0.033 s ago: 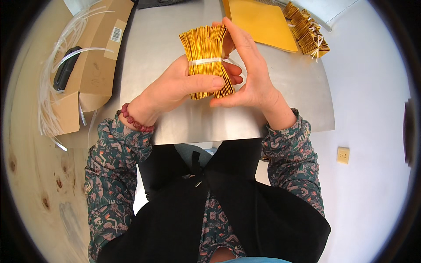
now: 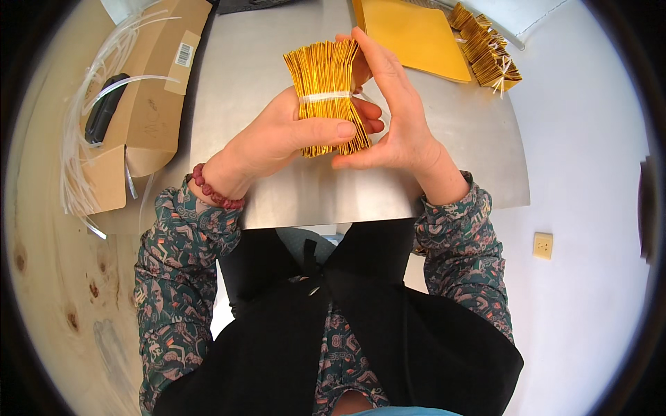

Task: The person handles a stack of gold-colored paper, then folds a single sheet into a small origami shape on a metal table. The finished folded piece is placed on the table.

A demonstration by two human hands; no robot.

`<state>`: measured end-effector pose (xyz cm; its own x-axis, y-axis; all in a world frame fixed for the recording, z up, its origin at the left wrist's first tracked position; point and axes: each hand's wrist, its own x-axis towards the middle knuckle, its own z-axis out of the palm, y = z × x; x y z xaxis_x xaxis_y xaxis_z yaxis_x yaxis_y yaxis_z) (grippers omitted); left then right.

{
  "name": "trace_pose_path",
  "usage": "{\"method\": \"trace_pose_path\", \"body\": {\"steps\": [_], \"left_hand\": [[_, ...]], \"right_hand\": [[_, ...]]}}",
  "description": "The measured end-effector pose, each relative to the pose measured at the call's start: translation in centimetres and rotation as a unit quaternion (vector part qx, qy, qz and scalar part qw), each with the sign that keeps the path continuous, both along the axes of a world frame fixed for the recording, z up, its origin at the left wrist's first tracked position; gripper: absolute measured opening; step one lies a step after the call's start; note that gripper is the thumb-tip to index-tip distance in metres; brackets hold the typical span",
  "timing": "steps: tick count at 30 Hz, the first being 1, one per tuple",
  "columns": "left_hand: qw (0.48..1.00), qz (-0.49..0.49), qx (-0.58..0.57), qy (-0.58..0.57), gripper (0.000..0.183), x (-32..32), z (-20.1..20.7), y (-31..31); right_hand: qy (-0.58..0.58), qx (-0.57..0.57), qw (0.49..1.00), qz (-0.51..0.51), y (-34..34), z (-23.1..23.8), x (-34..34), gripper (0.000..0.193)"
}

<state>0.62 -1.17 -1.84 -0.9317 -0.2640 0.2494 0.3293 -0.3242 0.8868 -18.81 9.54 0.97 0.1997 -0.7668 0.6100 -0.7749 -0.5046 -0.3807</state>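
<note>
A thick bundle of folded gold foil paper, pleated edges facing up, is cinched round its middle by a narrow white tie. It fans out above and below that tie. My left hand grips it from the left, thumb laid across its lower front. From the right, my right hand curves round the bundle, its thumb at the bottom corner and a finger at the top corner. Other fingertips show behind the right side; what they press on is partly hidden.
The metal tabletop lies under my hands. At left stands a cardboard box with loose white plastic strips and a black object. Flat yellow sheets and several tied gold bundles lie at the back right, near a white wall.
</note>
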Motion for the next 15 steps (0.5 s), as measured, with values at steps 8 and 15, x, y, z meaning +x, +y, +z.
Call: {"method": "trace_pose_path", "body": {"steps": [8,15], "left_hand": [[0.999,-0.026,-0.011,0.018,0.066,-0.16,-0.1,0.07],[0.999,0.011,-0.043,0.011,0.05,-0.01,-0.29,0.53]], "right_hand": [[-0.013,-0.028,0.999,0.033,0.03,0.56,0.39,0.147],[0.005,-0.033,0.999,0.031,-0.2,-0.06,0.74,0.141]]}}
